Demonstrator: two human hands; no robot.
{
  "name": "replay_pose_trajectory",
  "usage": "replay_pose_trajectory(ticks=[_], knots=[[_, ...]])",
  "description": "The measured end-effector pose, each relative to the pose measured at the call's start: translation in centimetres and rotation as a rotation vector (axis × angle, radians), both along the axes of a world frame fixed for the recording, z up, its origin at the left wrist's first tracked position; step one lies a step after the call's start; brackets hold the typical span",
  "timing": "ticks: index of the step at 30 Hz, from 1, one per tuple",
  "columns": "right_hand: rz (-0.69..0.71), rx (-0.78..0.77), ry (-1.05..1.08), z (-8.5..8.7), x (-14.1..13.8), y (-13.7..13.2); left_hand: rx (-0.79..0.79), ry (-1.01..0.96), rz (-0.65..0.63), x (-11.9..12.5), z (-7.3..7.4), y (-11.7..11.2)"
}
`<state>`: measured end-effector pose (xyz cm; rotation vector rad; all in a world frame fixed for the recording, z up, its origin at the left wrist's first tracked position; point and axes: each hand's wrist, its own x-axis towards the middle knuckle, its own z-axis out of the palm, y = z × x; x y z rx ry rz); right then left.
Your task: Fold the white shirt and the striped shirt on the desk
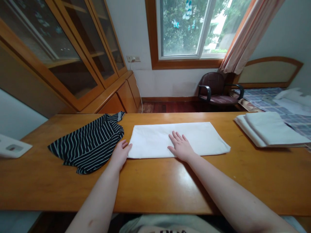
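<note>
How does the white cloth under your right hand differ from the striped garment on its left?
The white cloth is plain and folded into a neat rectangle; the striped garment is dark and rumpled. The right hand rests on the cloth, not the garment. Both lie on the wooden table.

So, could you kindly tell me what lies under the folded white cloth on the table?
The folded white cloth lies on the wooden table, which shows around its edges, with the right hand on top. Whatever is directly beneath it is covered and cannot be seen.

Bare tabletop (155,191) passable toward body; striped shirt (87,144) blocks left hand (120,154) leftward.
</note>
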<state>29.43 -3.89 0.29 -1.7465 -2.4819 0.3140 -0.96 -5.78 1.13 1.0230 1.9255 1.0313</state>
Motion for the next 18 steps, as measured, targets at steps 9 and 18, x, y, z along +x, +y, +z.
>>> replay_pose_trajectory(ticks=[9, 18], knots=[[-0.004, -0.005, 0.021, 0.2, 0.0, -0.1, 0.029, -0.678, -0.041, 2.2, 2.0, -1.3], [-0.007, 0.006, 0.033, -0.2, 0.1, 0.0, 0.255, -0.935, 0.215, 9.1, 1.1, -1.6]])
